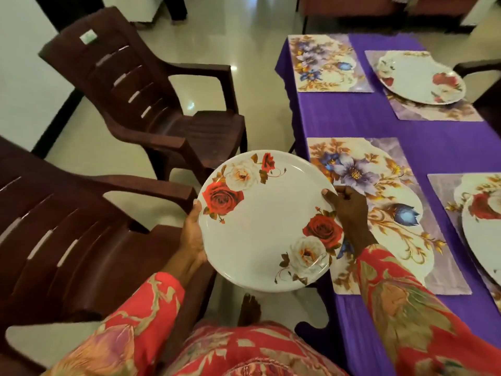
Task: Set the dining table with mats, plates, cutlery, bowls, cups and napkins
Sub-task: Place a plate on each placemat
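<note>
I hold a white plate with red and white roses (267, 221) level in front of me, beside the table's left edge. My left hand (193, 232) grips its left rim and my right hand (349, 210) grips its right rim. A second rim shows under the plate, so it may be a small stack. Just right of it lies a bare floral mat (379, 202) on the purple tablecloth (423, 139). Another bare mat (325, 63) lies at the far left. Two mats on the right side carry rose plates, one far (423, 77) and one near (482, 229).
Two dark brown plastic armchairs stand left of the table, one near (67, 240) and one farther (151, 104), with tiled floor between them. My bare foot (249, 308) shows below the plate. Another chair arm (477, 67) shows at the far right.
</note>
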Available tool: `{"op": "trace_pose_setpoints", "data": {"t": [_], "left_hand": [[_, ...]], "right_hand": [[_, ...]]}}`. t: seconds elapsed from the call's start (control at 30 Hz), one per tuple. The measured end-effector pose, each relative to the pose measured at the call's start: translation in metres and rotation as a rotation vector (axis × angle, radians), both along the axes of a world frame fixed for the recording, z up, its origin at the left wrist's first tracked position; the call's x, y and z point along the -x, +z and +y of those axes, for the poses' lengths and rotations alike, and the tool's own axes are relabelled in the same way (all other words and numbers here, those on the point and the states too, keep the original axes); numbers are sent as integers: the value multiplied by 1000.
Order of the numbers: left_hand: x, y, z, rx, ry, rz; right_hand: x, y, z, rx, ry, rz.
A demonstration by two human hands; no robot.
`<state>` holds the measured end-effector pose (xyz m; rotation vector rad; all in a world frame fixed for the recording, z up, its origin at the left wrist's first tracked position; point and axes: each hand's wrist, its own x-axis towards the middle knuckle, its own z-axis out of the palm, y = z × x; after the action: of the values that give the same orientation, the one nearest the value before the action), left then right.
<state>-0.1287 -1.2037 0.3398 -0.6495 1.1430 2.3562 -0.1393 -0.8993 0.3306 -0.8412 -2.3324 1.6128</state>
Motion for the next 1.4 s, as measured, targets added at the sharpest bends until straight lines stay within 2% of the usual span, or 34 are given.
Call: {"op": "trace_pose_setpoints", "data": {"t": [0.13, 0.5, 0.63, 0.83, 1.0, 1.17, 1.4], "left_hand": [[36, -5, 15, 15, -86, 24], [89, -2, 69, 109, -351, 11], [108, -4, 87, 230, -336, -41], [146, -12, 117, 219, -396, -63], [204, -15, 154, 177, -472, -32], [277, -7, 198, 219, -486, -25], [359, -8, 241, 163, -521, -7]], "right_hand": [[3, 5, 17, -65, -94, 7], [-15, 0, 54, -24, -371, -24], [-20, 0, 71, 53, -451, 7], [-16, 5, 94, 72, -546, 7], [-15, 10, 107, 143, -707, 85], [-2, 21, 118, 253, -926, 161], [-12, 7, 108, 318, -1166, 160]]}}
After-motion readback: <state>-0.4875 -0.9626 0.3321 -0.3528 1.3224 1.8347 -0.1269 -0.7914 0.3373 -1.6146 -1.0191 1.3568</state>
